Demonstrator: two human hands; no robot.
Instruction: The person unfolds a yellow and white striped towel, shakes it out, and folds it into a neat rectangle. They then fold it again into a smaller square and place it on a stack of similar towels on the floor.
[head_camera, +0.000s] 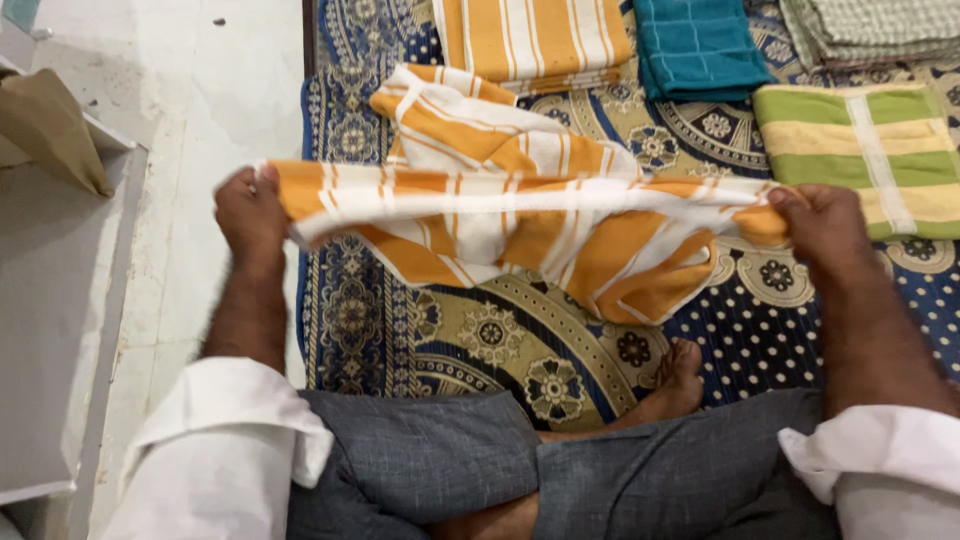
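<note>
An orange and white striped towel (520, 215) is stretched out in the air between my two hands, with loose folds hanging below and its far part trailing onto the mat. My left hand (250, 212) pinches its left end. My right hand (820, 225) pinches its right end. I sit cross-legged in grey trousers, one bare foot (680, 378) showing below the towel.
A patterned blue and gold mat (500, 340) lies under everything. At its far edge lie folded towels: orange striped (535, 40), teal (695, 45), grey checked (870, 30), green and yellow striped (860, 150). White floor and a grey shelf (50, 300) stand on the left.
</note>
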